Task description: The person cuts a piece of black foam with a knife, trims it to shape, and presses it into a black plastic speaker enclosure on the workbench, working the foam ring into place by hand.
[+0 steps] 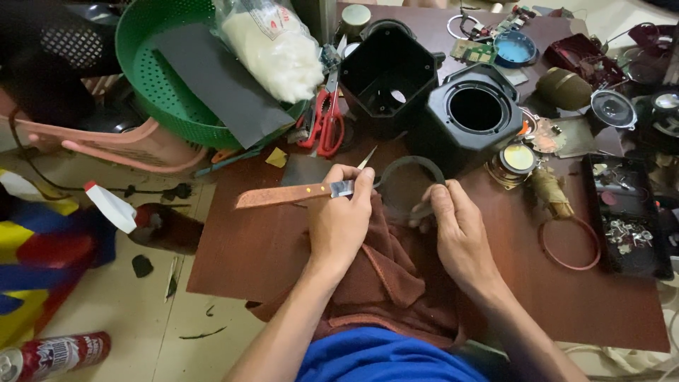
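In the head view, the person is sitting at a dark brown desk that is carrying many small parts. The left hand is gripping a knife with a wooden handle; the fingers are closed around the place where the handle is meeting the blade, the handle is pointing to the left, and the short blade tip is pointing up and to the right. The right hand is holding a thin dark ring; its fingers are closed on the lower right part of the ring, and the ring is standing just beside the knife tip, above a brown cloth that is lying on the person's lap and the desk edge.

Just behind the ring, two black housings are resting on the desk: an open black box and a black speaker case with a round hole. Red scissors are lying to the left of the box, near a green basket that is holding a dark sheet and a bag of white stuffing. To the right, a reddish ring is lying flat beside a black tray of small metal parts. On the floor at the left, a spray bottle is lying on its side.
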